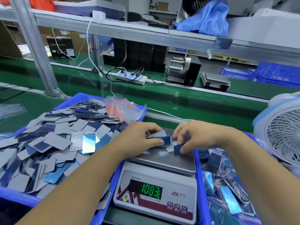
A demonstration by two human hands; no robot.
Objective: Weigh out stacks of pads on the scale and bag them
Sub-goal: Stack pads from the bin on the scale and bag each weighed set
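- Hiding part of the scale (162, 163) pan: both hands.
- Left hand (142, 140): fingers curled, grasping a stack of pads (159, 138).
- Right hand (196, 137): pinching one blue pad (179, 148).

Over the steel platform of the scale (164, 163), the left hand (139, 140) grips a small stack of pads (159, 137), thumb on a blue face, while the right hand (194, 137) pinches a single blue pad (179, 147) just beside it, tilted downward. The scale's green display (151, 190) reads 1083. A blue tray (19, 198) on the left is heaped with loose grey and blue pads, with a bundle of red-striped bags (120, 109) at its far end. A white fan (282, 133) stands at right on the green counter (203, 109).
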